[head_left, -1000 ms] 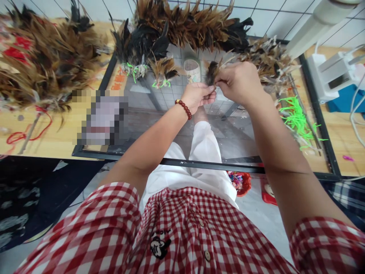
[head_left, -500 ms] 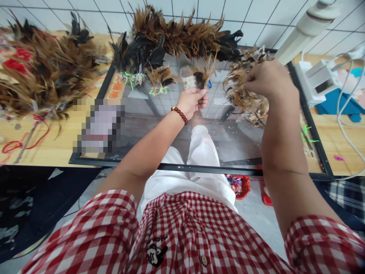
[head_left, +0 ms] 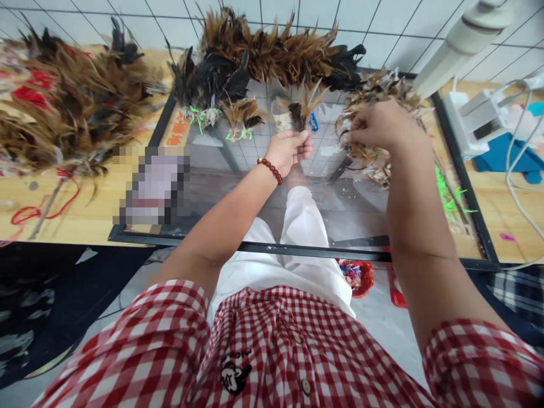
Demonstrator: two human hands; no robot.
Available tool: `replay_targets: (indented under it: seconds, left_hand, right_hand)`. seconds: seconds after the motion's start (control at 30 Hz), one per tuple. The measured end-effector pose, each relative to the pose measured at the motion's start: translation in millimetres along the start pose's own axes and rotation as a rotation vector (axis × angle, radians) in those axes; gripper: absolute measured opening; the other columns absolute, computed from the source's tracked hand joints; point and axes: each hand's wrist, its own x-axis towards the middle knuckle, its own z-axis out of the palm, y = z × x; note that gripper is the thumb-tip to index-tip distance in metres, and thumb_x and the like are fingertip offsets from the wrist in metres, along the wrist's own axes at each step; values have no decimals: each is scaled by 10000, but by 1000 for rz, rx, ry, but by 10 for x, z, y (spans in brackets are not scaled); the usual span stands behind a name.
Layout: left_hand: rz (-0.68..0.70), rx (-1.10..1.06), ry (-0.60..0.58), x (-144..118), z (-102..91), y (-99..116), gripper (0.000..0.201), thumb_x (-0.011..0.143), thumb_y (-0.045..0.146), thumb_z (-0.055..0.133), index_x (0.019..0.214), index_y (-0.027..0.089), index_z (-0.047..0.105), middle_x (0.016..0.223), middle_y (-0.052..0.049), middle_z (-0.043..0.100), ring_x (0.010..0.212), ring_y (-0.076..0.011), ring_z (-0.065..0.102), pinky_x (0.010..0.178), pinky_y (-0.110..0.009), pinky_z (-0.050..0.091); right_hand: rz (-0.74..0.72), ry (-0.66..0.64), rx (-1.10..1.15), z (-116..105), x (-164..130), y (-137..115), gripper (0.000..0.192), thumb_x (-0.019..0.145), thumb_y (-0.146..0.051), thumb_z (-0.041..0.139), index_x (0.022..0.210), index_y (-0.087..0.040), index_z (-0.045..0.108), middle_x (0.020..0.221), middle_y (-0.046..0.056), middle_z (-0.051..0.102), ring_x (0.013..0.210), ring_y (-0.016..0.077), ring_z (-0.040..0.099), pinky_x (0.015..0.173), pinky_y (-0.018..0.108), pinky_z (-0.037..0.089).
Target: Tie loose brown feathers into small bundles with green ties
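My left hand (head_left: 290, 150), with a beaded bracelet on its wrist, pinches a small bunch of brown and black feathers (head_left: 301, 115) by the base, tips pointing up and away from me. Over a loose pile of mottled feathers (head_left: 369, 156) on the right reaches my right hand (head_left: 380, 126). Its thumb and fingers are pressed together at the pile's left part; what lies between them is too small to make out. Behind my left hand stand a patterned cup (head_left: 280, 120) and a blue clip-like thing (head_left: 313, 121). A tied feather tuft (head_left: 243, 116) with green string lies left of them.
A long row of brown feathers (head_left: 272, 54) runs along the back of the reflective, black-framed surface (head_left: 238, 198). Black feather bunches (head_left: 212, 85) lie back left. A large feather heap (head_left: 76, 96) covers the left table. Green strings (head_left: 446, 190), a white charger (head_left: 478, 122) and a pale post (head_left: 463, 48) stand right.
My right hand has moved left and slightly towards me over the feather pile, uncovering more of the green strings. My left hand stays in place with its bunch of feathers.
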Motion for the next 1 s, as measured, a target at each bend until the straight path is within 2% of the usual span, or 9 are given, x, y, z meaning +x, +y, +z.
replay_targets:
  seconds: [0.13,0.23,0.37,0.47,0.53,0.63,0.73,0.87,1.0]
  left_hand:
    - [-11,-7,6,-18,15,10,198,988,156,655,791,158,627,643,22,686,591,-54,636,720,-199,567]
    - [-17,-15,-6,-21,25,17,217,1003,150,625,786,154,620,625,28,671,577,-52,624,695,-189,557]
    - [-14,-21,-6,-25,27,21,211,1006,153,625,795,154,621,626,31,671,574,-48,624,681,-173,548]
    - [-20,-29,3,-37,28,22,219,1010,148,617,791,155,613,622,30,668,569,-48,625,656,-170,534]
    - [-20,-29,1,-41,30,23,215,1011,149,616,796,157,614,623,31,669,572,-47,625,657,-167,532]
    - [-17,-21,-1,-39,34,27,208,1009,155,621,801,158,620,626,32,668,577,-47,622,690,-174,543]
    - [-18,-11,7,-44,39,36,199,994,174,658,799,156,620,634,29,666,581,-55,619,730,-203,558]
    - [-31,21,10,-69,45,44,171,986,207,688,836,163,619,691,1,708,677,-73,671,825,-239,583]
    - [-41,58,3,-83,47,41,116,1001,222,665,901,169,638,821,-56,780,878,-121,745,919,-273,593]
  right_hand:
    - [32,-78,-91,144,76,59,102,788,-192,724,701,-231,688,788,105,742,916,286,671,830,408,490]
    - [-21,-62,-95,95,90,123,89,809,-211,686,729,-240,713,788,80,747,839,258,670,778,383,493]
    - [-59,26,-33,-43,40,104,149,814,-172,662,896,-211,780,855,85,771,836,236,675,807,375,491]
    - [-108,11,53,-55,25,46,338,815,-161,674,1130,-202,789,858,56,765,814,230,675,803,369,506]
    - [-132,-11,60,-37,35,24,404,816,-194,702,1211,-234,776,868,35,765,844,247,692,824,383,519]
    - [-143,-56,22,-33,44,13,287,809,-227,743,1088,-228,812,936,58,789,938,275,718,900,405,515]
    - [-203,-68,43,-48,25,-24,163,858,-193,691,963,-188,815,1013,114,807,1007,279,726,947,402,501]
    - [-411,36,86,-1,-7,-164,228,952,-235,592,997,-213,815,1087,132,796,1043,284,714,938,413,516]
    - [-526,151,-50,78,-48,-355,312,1012,-277,502,1021,-242,812,1062,124,776,1061,315,689,932,480,513]
